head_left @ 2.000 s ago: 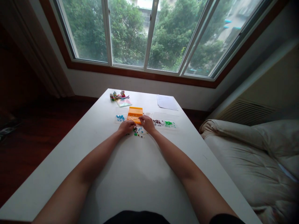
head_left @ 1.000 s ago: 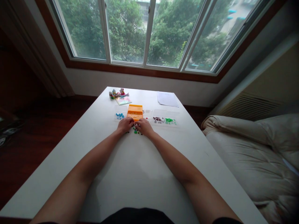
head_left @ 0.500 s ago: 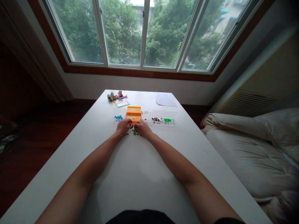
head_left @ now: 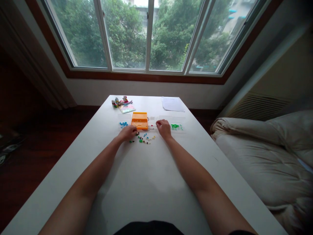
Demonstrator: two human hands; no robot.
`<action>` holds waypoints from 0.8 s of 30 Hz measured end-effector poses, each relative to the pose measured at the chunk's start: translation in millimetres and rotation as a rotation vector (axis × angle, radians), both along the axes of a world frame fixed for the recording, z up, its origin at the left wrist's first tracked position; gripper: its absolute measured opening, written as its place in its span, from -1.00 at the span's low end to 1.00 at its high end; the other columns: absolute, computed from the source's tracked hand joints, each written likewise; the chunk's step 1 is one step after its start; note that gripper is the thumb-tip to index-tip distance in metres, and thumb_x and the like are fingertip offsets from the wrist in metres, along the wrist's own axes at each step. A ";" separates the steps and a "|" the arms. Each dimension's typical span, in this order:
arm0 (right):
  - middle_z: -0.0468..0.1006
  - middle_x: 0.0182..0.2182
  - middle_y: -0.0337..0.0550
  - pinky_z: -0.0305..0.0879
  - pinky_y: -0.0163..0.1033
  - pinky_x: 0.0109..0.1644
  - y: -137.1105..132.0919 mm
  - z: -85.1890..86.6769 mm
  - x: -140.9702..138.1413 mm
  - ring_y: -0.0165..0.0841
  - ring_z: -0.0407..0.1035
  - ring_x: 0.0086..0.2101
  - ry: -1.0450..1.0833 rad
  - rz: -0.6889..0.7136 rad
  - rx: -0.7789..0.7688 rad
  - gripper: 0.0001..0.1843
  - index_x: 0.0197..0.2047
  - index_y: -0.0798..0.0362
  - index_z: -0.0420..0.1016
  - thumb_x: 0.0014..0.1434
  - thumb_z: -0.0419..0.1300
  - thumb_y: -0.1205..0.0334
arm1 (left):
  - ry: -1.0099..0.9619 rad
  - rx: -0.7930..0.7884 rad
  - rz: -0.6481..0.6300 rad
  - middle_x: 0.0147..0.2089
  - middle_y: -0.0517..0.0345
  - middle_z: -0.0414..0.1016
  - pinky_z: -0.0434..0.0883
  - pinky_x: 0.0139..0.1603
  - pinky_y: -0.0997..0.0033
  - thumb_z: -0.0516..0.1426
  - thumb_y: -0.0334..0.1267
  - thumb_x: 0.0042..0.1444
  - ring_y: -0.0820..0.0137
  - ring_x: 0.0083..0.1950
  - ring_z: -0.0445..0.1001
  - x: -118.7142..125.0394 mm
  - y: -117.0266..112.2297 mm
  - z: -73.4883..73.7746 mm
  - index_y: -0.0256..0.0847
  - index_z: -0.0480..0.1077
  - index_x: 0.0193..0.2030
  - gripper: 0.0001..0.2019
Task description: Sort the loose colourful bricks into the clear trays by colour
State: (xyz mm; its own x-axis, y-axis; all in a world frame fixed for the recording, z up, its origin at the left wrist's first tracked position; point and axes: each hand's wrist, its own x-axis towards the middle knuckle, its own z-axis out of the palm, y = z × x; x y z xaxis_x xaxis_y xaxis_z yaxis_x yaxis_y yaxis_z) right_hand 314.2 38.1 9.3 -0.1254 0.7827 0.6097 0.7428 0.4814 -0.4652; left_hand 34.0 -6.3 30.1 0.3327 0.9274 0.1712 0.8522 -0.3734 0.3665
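My left hand (head_left: 128,132) rests at the front left corner of an open orange box (head_left: 140,119), fingers closed together; whatever they hold is too small to make out. Over a clear plastic box (head_left: 178,118) hovers my right hand (head_left: 164,128), its fingertips pinched, contents also unclear. It covers the compartment of dark pieces. Small green pieces (head_left: 175,126) lie in the compartment to its right. Blue pieces (head_left: 123,124) fill part of a clear box left of the orange one. Between my hands, small loose pieces (head_left: 144,139) in several colours are scattered on the white table (head_left: 149,176).
Small toy figures (head_left: 119,101) and a pastel booklet (head_left: 127,108) lie at the back left. White paper sheets (head_left: 173,104) are at the back right. A cloth-covered sofa (head_left: 266,153) stands along the table's right side, with a window beyond the far end.
My right hand has moved right, from the front of the orange box to the dark pieces' compartment, uncovering more loose pieces. My left hand has shifted slightly left.
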 end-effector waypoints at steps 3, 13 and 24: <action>0.50 -0.29 -0.04 0.23 -0.11 -0.01 7.4 -3.8 11.0 -0.19 0.30 -0.19 0.055 -0.077 0.017 -0.84 -0.24 0.07 0.55 0.25 0.13 0.29 | 0.023 -0.009 -0.013 -0.28 0.09 0.56 0.31 -0.30 0.43 0.17 -0.16 0.12 0.36 -0.30 0.45 0.2 -2.0 2.4 -0.17 0.54 -0.34 -0.83; 0.48 -0.33 -0.04 0.23 -0.13 -0.06 13.9 -13.5 19.9 -0.21 0.28 -0.24 0.140 -0.217 -0.004 -0.82 -0.27 0.08 0.54 0.22 0.12 0.24 | 0.007 -0.035 -0.084 -0.23 0.10 0.57 0.33 -0.27 0.44 0.15 -0.22 0.12 0.36 -0.26 0.47 -3.9 -0.4 1.3 -0.14 0.56 -0.26 -0.85; 0.50 -0.34 -0.07 0.24 -0.15 -0.04 11.4 -12.3 14.8 -0.22 0.31 -0.24 0.105 -0.184 0.029 -0.83 -0.27 0.06 0.53 0.23 0.10 0.26 | 0.018 -0.023 -0.069 -0.19 0.09 0.57 0.36 -0.22 0.43 0.11 -0.38 0.08 0.34 -0.22 0.48 -7.4 1.5 -0.4 -0.14 0.57 -0.23 -0.78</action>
State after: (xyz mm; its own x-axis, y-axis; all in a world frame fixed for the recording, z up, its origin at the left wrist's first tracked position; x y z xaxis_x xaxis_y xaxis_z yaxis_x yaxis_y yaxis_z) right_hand 329.0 49.5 -2.9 0.0833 0.7682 0.6347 0.7673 0.3570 -0.5327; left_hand 26.6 -4.8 29.7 0.3988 0.9058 0.1433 0.8312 -0.4230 0.3607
